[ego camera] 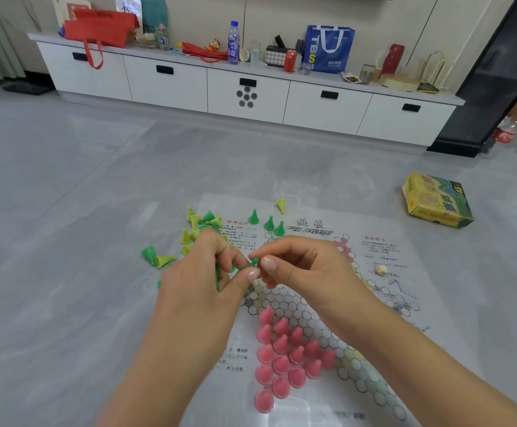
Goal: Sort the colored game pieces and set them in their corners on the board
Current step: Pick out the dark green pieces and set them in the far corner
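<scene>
Pinching one green piece (249, 266) together, both hands' fingers (252, 275) close on it.

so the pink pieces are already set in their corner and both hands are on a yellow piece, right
Not quite: the piece pinched between the left hand and right hand is a green piece, not yellow. The head view shows it at the fingertips. The pink pieces do stand grouped in their corner of the board.
</scene>
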A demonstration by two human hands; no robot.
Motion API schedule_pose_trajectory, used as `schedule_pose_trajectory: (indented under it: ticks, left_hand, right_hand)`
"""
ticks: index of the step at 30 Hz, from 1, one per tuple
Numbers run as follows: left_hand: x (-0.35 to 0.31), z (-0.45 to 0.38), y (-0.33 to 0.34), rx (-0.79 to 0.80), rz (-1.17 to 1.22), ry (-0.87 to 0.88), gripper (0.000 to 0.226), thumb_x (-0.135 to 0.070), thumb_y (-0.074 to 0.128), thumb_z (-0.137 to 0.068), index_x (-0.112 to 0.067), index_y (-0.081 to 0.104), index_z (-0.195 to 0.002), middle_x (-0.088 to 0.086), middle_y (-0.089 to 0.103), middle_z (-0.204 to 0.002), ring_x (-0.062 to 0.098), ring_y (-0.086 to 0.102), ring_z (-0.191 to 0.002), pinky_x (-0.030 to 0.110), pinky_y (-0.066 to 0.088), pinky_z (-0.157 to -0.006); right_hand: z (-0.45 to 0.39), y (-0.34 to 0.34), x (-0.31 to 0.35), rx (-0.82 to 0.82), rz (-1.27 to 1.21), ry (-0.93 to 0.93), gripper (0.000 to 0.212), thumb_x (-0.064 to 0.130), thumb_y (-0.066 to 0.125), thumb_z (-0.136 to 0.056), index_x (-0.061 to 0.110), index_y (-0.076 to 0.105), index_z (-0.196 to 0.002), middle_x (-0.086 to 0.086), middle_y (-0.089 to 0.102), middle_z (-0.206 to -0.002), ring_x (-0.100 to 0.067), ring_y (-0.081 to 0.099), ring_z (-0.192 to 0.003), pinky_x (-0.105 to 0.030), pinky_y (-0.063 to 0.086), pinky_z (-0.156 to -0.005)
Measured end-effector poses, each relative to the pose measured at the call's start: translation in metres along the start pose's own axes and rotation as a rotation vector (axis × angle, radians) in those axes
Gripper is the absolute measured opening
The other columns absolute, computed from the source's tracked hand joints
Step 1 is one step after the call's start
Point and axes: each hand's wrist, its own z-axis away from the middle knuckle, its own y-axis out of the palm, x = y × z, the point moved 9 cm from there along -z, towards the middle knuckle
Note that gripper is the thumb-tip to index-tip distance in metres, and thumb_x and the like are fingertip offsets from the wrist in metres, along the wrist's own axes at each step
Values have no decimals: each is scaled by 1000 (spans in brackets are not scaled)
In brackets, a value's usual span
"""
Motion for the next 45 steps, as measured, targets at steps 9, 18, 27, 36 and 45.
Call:
schedule_pose_trajectory:
  ticks: [9,18,27,36,45]
  left_hand:
    - [16,-2,-13,-88,-118,-169,33,-33,65,-79,-21,37,-65,1,61,-81,14,51,-72,20,35,-53]
    - [28,1,-16,-57,-156,-303,21,-31,52,-88,-14,45,-78,-7,41,-64,8,39,-59,23,22,-48]
    - [31,0,-14,-32,-144,-317,21,-33,51,-88,-15,45,-79,-7,42,-68,7,40,-61,19,29,-49]
    - [32,1,-13,-10,-163,-329,21,-34,53,-88,-17,44,-78,-8,39,-67,7,38,-60,21,22,-47]
    - [34,1,-13,-5,-142,-331,22,-34,52,-88,-17,44,-78,-10,45,-76,5,41,-65,16,30,-51]
  right_hand:
    - [-18,-19,-6,-140,136,97,6,13,65,-80,18,69,-80,10,66,-68,1,56,-60,-14,47,-62]
    - [-52,-70,-47,-495,370,201,9,16,65,-84,21,67,-77,1,61,-73,-9,51,-65,-30,49,-70]
    - [-62,-66,-45,-461,539,190,6,17,64,-85,16,68,-81,10,56,-64,-5,47,-56,-19,43,-59]
    - [-63,-68,-47,-469,577,184,6,18,63,-85,16,68,-83,10,53,-62,-5,45,-57,-18,38,-56]
    - [-64,-68,-49,-475,608,160,6,21,62,-86,19,68,-86,9,54,-65,-5,48,-59,-18,37,-55]
